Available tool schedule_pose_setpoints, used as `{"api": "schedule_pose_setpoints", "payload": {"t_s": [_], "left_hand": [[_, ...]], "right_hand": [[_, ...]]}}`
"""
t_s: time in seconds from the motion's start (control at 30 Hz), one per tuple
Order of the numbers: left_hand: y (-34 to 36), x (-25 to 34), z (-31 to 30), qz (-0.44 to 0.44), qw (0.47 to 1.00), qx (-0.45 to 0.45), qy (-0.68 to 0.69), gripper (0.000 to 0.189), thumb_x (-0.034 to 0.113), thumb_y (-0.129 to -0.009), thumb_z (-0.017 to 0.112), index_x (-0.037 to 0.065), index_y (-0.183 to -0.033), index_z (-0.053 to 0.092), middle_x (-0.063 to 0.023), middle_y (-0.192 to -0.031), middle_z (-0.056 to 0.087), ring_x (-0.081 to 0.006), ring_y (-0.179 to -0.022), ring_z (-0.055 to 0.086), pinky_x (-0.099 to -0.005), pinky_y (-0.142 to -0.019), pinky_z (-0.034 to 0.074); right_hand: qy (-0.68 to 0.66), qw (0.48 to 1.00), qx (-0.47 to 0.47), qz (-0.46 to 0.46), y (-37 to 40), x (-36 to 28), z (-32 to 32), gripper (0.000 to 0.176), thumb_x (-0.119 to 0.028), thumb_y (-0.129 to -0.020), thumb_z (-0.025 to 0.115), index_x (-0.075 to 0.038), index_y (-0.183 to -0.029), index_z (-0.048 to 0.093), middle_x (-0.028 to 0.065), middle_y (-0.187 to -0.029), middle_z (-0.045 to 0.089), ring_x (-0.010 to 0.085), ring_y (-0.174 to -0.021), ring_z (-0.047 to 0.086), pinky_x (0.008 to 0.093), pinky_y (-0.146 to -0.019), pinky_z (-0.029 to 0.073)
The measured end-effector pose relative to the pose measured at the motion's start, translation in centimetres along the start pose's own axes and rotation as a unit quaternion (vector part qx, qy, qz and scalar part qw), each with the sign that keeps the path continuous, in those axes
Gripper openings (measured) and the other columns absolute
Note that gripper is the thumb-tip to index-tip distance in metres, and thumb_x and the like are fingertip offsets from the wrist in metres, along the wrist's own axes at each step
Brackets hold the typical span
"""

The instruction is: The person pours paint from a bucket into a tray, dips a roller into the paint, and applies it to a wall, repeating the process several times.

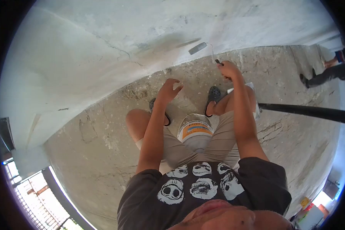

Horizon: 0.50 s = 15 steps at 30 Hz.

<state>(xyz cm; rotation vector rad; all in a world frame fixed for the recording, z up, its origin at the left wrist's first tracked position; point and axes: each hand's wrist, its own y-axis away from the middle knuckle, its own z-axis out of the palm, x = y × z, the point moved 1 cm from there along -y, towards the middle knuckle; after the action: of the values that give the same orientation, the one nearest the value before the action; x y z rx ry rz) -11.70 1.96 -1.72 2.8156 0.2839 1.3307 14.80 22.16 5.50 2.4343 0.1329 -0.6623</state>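
- The bucket is kept between the knees, within easy reach.
- Just beyond the bucket, the left hand is held loosely curled; whether anything is gripped cannot be told.
- Farther beyond the bucket, the right hand is closed around the handle of the roller, which is held up to the wall.

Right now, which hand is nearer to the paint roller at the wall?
Right. The right hand grips the paint roller by its handle; the left hand is apart from it, lower and to its left.
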Motion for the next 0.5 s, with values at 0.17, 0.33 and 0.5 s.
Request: {"api": "schedule_pose_setpoints", "payload": {"t_s": [0.17, 0.33, 0.5], "left_hand": [[0.6, 0.9, -0.5, -0.048, 0.998, -0.033, -0.009, 0.042, 0.036, -0.091, 0.070, 0.008, -0.122, 0.061, -0.0161, -0.125, 0.057, -0.0326, -0.107, 0.061, -0.0411, -0.088, 0.053], [0.3, 1.5, 0.2, -0.036, 0.998, -0.038, -0.026, 0.041, 0.035, -0.090, 0.071, 0.008, -0.118, 0.061, -0.0169, -0.123, 0.058, -0.0354, -0.106, 0.063, -0.0417, -0.086, 0.053], [-0.2, 1.2, 1.0, -0.034, 0.997, -0.065, -0.039, 0.043, 0.037, -0.090, 0.070, 0.007, -0.120, 0.062, -0.0175, -0.123, 0.058, -0.0361, -0.105, 0.063, -0.0427, -0.086, 0.053]], "right_hand": [[-0.095, 0.995, -0.025, -0.014, 0.2, 2.8, -3.2, 0.042, -0.038, -0.100, 0.053, 0.001, -0.114, 0.059, 0.0102, -0.073, 0.063, 0.0172, -0.046, 0.054, 0.0344, -0.042, 0.042], [-0.239, 0.970, 0.026, -0.035, -1.8, 2.8, -2.2, 0.041, -0.038, -0.098, 0.055, 0.001, -0.112, 0.062, 0.0106, -0.071, 0.063, 0.0182, -0.043, 0.053, 0.0344, -0.041, 0.041], [-0.148, 0.983, 0.108, -0.028, -0.1, 0.5, -1.0, 0.036, -0.036, -0.096, 0.058, -0.002, -0.100, 0.068, 0.0124, -0.061, 0.062, 0.0230, -0.046, 0.059, 0.0383, -0.046, 0.047]]}}
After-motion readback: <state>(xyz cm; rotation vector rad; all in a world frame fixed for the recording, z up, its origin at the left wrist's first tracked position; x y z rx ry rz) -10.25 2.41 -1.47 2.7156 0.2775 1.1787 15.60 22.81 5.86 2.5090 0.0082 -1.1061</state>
